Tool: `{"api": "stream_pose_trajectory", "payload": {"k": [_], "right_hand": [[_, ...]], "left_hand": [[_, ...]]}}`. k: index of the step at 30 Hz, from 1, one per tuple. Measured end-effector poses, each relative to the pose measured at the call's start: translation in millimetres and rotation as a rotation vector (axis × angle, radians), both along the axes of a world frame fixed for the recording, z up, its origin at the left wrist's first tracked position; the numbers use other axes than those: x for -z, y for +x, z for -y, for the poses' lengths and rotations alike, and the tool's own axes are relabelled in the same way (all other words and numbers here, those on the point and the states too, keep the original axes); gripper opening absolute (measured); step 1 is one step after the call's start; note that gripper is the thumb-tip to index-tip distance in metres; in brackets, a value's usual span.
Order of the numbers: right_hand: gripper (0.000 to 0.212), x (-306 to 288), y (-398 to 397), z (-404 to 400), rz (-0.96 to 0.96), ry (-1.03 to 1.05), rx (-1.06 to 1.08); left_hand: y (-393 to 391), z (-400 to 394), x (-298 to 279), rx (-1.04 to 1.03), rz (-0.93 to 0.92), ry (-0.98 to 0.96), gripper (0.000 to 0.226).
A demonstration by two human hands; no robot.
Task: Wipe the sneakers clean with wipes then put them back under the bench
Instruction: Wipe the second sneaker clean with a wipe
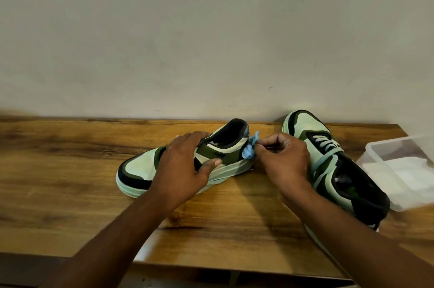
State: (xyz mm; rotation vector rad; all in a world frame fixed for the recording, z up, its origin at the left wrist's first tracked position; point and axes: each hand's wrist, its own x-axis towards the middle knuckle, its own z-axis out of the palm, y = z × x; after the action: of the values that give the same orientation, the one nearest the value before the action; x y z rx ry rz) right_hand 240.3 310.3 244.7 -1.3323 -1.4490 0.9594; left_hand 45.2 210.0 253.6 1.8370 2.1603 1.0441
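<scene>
Two mint-green, olive and black sneakers stand on the wooden bench top (70,170). The left sneaker (141,165) lies sideways, toe to the left, heel near the wall. My left hand (185,165) grips it over the middle, thumb on the sole's side. My right hand (284,158) pinches a crumpled blue wipe (250,150) against that sneaker's heel. The second sneaker (340,170) stands to the right, toe toward the wall, partly hidden behind my right hand and forearm.
A clear plastic container (375,146) with white wipes inside sits at the bench's right end, touching the second sneaker's side. A plain grey wall rises directly behind the bench. The bench's front edge runs along the bottom of the view.
</scene>
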Motion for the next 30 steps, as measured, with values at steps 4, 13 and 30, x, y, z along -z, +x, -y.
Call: {"api": "stream_pose_trajectory", "payload": {"k": [4, 13, 30], "right_hand": [[0.022, -10.3, -0.4, 24.3, -0.062, 0.083, -0.158], [0.021, -11.1, 33.6, 23.5, 0.082, 0.023, -0.100], [0.024, -16.5, 30.4, 41.6, 0.181, 0.452, -0.291]], "left_hand": [[-3.9, 0.4, -3.3, 0.029, -0.005, 0.003, 0.056], [-16.8, -2.0, -9.9, 0.300, -0.114, -0.048, 0.056], [6.1, 4.9, -9.8, -0.125, 0.139, -0.156, 0.142]]}}
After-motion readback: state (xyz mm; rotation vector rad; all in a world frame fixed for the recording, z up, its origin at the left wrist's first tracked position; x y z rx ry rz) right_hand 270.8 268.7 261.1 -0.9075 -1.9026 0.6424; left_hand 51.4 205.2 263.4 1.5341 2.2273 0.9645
